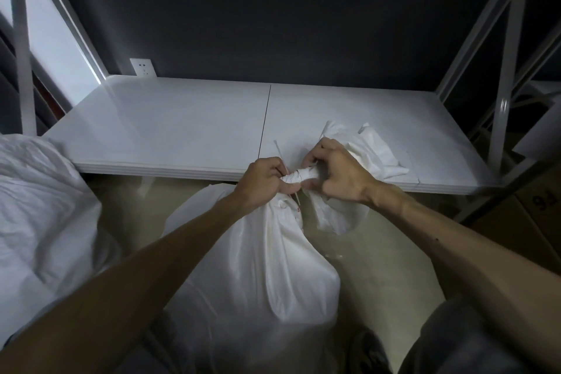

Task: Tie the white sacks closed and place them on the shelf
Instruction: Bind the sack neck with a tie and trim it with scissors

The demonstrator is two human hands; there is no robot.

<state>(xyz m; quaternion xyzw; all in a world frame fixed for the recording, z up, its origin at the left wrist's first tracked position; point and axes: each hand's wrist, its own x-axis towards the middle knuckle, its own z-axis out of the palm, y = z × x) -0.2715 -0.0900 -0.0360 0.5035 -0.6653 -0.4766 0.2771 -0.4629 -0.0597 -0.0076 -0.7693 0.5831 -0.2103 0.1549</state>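
Head view: both hands [264,179] [334,173] grip the white sack's [267,258] gathered neck.

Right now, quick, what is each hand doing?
Left hand: closed, gripping the bunched neck of the white sack and the thin tie.
Right hand: closed, pinching the same neck.

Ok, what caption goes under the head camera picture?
Left hand and right hand grip the bunched neck of a white sack at the edge of the white shelf.
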